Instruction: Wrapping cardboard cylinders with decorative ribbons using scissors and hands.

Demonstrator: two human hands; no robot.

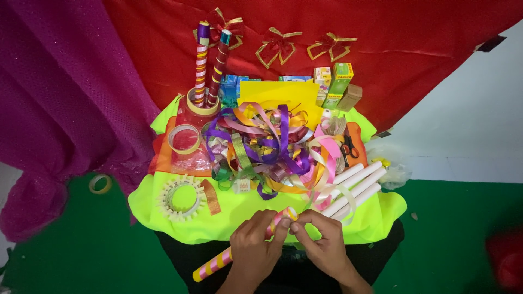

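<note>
A red cloth (338,22) is hung across the back, and three gold-edged red bows (278,46) are pinned on it. A purple drape (60,98) is hung at the left and falls to the floor. A pale wall (474,120) is seen at the right. The floor (87,256) is covered in green. The table (163,212) is draped in neon yellow. The scene is evenly lit.

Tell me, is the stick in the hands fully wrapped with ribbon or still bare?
Wrapped along all that shows: the stick has pink and yellow bands from its low end to the tip, where the fingers pinch it. The middle is hidden by the left hand.
</note>
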